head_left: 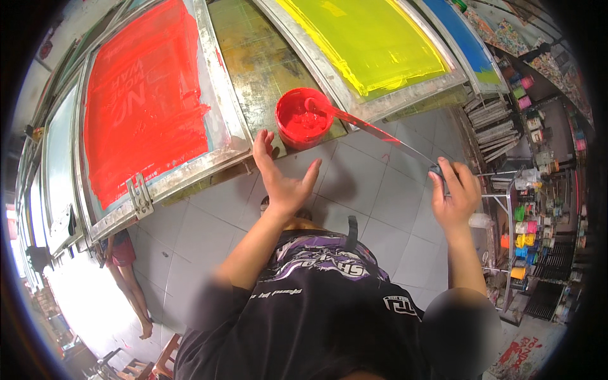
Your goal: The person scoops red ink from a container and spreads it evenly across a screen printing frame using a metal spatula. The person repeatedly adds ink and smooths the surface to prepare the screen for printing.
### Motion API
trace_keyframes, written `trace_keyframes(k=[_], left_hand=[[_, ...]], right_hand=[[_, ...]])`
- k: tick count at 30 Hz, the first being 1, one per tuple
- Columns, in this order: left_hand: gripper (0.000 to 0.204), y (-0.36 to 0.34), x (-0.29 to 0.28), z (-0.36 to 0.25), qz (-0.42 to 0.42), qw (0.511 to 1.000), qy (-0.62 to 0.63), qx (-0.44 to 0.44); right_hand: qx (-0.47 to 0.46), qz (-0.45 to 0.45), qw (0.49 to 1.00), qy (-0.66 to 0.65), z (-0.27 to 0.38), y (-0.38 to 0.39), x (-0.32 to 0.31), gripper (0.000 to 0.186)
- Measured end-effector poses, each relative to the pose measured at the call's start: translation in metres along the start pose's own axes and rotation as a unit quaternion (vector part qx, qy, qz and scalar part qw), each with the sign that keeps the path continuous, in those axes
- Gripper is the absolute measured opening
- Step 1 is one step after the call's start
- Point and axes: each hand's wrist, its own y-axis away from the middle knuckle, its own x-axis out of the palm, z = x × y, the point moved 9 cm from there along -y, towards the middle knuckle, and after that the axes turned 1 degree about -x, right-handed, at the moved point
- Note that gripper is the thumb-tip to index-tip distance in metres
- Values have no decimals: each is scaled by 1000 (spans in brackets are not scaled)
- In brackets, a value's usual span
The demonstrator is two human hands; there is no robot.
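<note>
The left hand (285, 185) is spread, thumb standing well away from the fingers, just beside a red plastic ink tub (278, 114) with a visible gap between them. The tub sits at the near edge of the printing table (253, 57), between two framed screens, and holds thick, glossy red ink (307, 123). The right hand (456, 193), farther right and a little nearer, pinches the dark handle of a long ink spatula (386, 137) between thumb and fingers. The spatula slants from that hand up and left to the tub; its far end reaches over the mouth and is coated red, while the part by the handle shows bare grey metal. How deep the tip goes is hard to tell.

To the left of the tub lies a metal-framed screen (223, 88) spread with red ink, a metal clamp (140, 197) at its near side. To the right is a yellow-coated screen (418, 95), and beyond it, at the far right, a blue-coated screen (462, 41). Below is a grey tiled floor (373, 190). Stacked slats (494, 133) and a rack (508, 218) with colourful containers stand on the right; on the left, another person's bare legs (128, 282) show
</note>
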Motion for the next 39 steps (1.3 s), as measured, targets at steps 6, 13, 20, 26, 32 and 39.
trace_keyframes(k=[6,13,20,26,32,39], left_hand=[[106,-5,7,1,-11,1000,-6,8],[107,-5,10,1,-11,1000,9,1],[106,-7,12,10,-11,999,34,-12],[106,-5,16,10,-6,1000,20,5],[107,-7,17,10,-4,1000,16,-9],[108,-5,17,13,-5,999,50,-16]], right_hand=[[-16,27,999,-17,-4,-5,5,30],[-16,43,999,-21,-5,-9,7,30],[-67,138,988,24,9,-17,4,45],[-82,178,979,60,13,-27,-12,43],[-115,201,968,99,16,-50,-35,38],[-147,200,962,115,21,-69,-55,39]])
